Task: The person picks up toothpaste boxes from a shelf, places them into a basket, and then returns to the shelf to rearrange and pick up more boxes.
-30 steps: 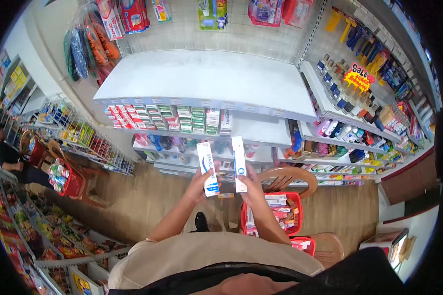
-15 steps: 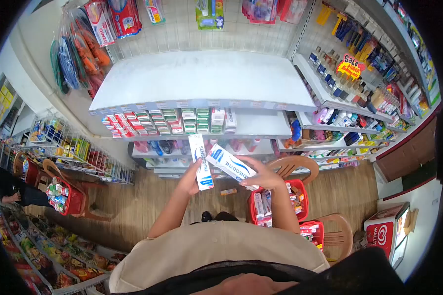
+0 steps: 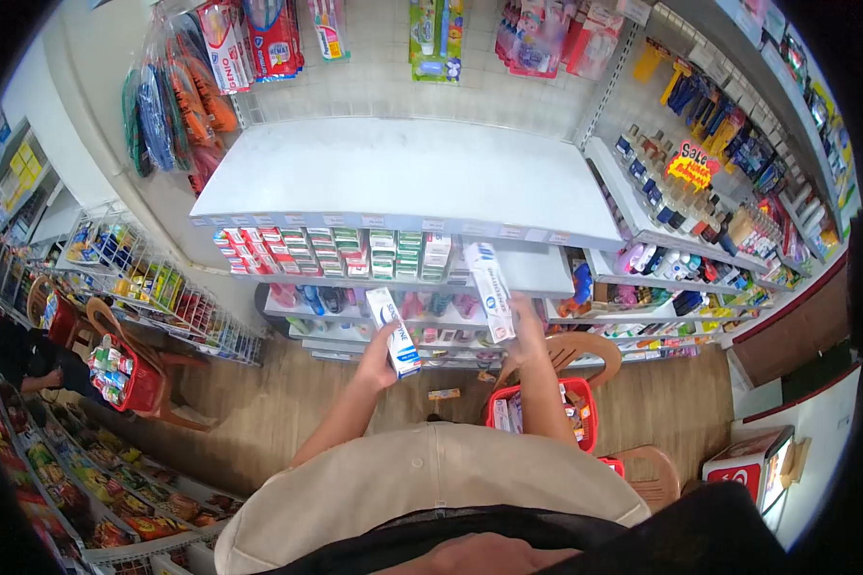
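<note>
My left hand (image 3: 379,356) is closed around a white and blue Sensodyne toothpaste box (image 3: 393,331), held tilted in front of the shelves. A second Sensodyne toothpaste box (image 3: 489,292) is gripped in my right hand (image 3: 526,333), which is slightly blurred; the box's far end reaches the edge of the lower shelf. Stacked toothpaste boxes (image 3: 331,251) in red, green and white fill the left and middle of that shelf. Above them is a bare white shelf (image 3: 408,168).
A red basket (image 3: 593,417) holding boxes sits on a brown chair (image 3: 585,355) at my right. One small box (image 3: 444,394) lies on the wooden floor. Perfume bottles (image 3: 666,192) line the right shelves. At far left, a person (image 3: 29,355) is beside another red basket (image 3: 146,383).
My right hand has moved its toothpaste box forward and turned it more upright, towards the lower shelf. The left hand's box has tilted and shifted slightly. The camera view has shifted slightly.
</note>
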The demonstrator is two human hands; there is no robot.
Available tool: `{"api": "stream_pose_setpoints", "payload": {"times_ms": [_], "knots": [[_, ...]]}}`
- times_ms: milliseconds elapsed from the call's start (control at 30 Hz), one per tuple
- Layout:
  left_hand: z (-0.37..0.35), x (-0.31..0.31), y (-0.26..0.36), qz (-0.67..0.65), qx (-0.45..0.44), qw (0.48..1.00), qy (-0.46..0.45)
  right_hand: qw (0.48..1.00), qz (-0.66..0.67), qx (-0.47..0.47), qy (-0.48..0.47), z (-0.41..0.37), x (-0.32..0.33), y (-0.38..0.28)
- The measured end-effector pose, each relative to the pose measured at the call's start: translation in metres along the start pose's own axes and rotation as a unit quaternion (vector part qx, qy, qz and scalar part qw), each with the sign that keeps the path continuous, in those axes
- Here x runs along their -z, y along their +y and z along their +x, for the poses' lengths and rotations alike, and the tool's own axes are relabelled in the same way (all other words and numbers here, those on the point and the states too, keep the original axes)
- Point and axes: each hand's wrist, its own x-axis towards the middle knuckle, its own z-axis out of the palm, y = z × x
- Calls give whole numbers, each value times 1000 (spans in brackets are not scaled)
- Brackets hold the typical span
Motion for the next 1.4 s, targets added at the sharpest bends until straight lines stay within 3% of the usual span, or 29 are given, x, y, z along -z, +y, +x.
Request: {"api": "stream_pose_setpoints", "payload": {"times_ms": [33, 133, 333, 400, 467, 500, 633, 700, 833, 900, 1033, 1100, 1300, 1333, 1400], "knots": [[8, 9, -4, -18, 20, 1000, 7, 998, 6, -11, 67, -1, -9, -8], [23, 27, -18, -41, 42, 998, 26, 996, -2, 41, 77, 13, -26, -12], [21, 29, -32, -10, 39, 999, 31, 992, 52, 111, 25, 83, -57, 15], [13, 19, -30, 25, 32, 997, 72, 989, 67, 132, 27, 97, -74, 20], [20, 32, -33, 25, 30, 996, 85, 984, 21, 175, 36, 107, -87, 25], [22, 37, -33, 27, 41, 997, 68, 974, -64, 207, 59, 111, -92, 26], [20, 52, -37, 10, 63, 997, 37, 966, -138, 191, 106, 120, -104, 24], [14, 48, -38, 21, 50, 997, 59, 939, -249, 190, 139, 121, -108, 18], [9, 52, -41, 37, 49, 996, 58, 928, -234, 235, 172, 161, -96, 44], [10, 54, -42, 37, 59, 996, 52, 977, -89, 142, 134, 171, -93, 51], [9, 53, -45, 43, 38, 997, 45, 979, -21, 186, 81, 183, -95, 60], [3, 47, -43, 45, 37, 997, 50, 950, -130, 265, 97, 193, -97, 66], [6, 58, -46, 44, 32, 997, 59, 872, -253, 397, 136, 196, -111, 70], [6, 59, -46, 45, 30, 997, 63, 872, -253, 397, 135, 206, -100, 78], [4, 59, -46, 43, 28, 996, 67, 909, -279, 267, 156, 236, -66, 99]]}}
